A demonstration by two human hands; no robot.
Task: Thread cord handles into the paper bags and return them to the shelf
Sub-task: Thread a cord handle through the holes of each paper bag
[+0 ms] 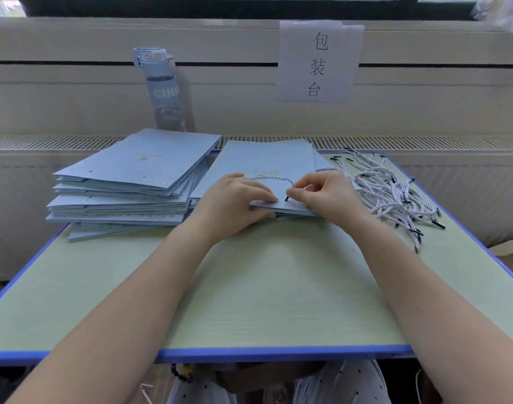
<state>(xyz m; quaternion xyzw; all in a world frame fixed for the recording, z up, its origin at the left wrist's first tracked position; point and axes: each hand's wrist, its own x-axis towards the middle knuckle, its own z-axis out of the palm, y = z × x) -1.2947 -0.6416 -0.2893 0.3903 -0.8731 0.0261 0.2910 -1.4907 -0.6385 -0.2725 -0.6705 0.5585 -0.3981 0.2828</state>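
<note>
Green table (249,287) at mid-frame is carrying the work: left hand (232,202) is gripping the near edge of the top paper bag (264,158), right hand (328,196) is pinching a cord (274,178) by its tip at the hole, w/ 1 bag stack (138,170) center-left & loose cords (395,196) at right seemingly awaiting threading.

1. The near half of the bench (264,287) gives open passage from its front edge.
2. A tall stack of paper bags (127,182) blocks the far left, with a bottle (165,91) standing behind it.
3. A cord pile (395,196) covers the far right.
</note>
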